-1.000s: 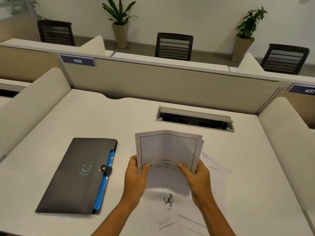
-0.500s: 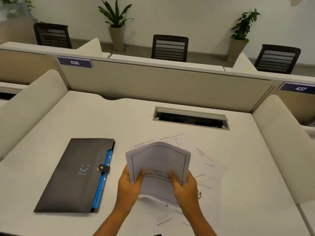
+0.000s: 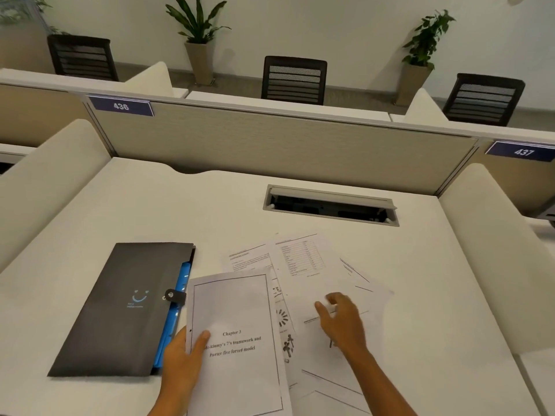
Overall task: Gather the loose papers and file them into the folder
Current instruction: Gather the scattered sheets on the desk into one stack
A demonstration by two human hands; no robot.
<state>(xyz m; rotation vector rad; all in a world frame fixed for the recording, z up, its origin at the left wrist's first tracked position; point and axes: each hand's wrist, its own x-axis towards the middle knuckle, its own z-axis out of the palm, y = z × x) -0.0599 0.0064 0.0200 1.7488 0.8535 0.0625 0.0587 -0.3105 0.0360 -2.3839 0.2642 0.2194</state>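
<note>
A dark grey folder (image 3: 126, 307) with blue inner pockets lies shut by a snap tab on the desk's left side. My left hand (image 3: 183, 358) grips the left edge of a "Chapter 3" title sheet (image 3: 237, 334), thumb on top, just right of the folder. Several loose printed papers (image 3: 303, 265) lie fanned out on the desk to the right of that sheet. My right hand (image 3: 342, 319) hovers over or rests on those papers with fingers curled and apart; I cannot tell whether it pinches a sheet.
The white desk (image 3: 150, 205) has a cable tray opening (image 3: 330, 205) at the back centre. A beige partition (image 3: 270, 145) stands behind, and padded side dividers (image 3: 492, 253) flank the desk. Chairs and potted plants stand beyond.
The title sheet, held upright in both hands before, has come down flat near the folder. My right hand let go of it and moved right over the fanned papers.
</note>
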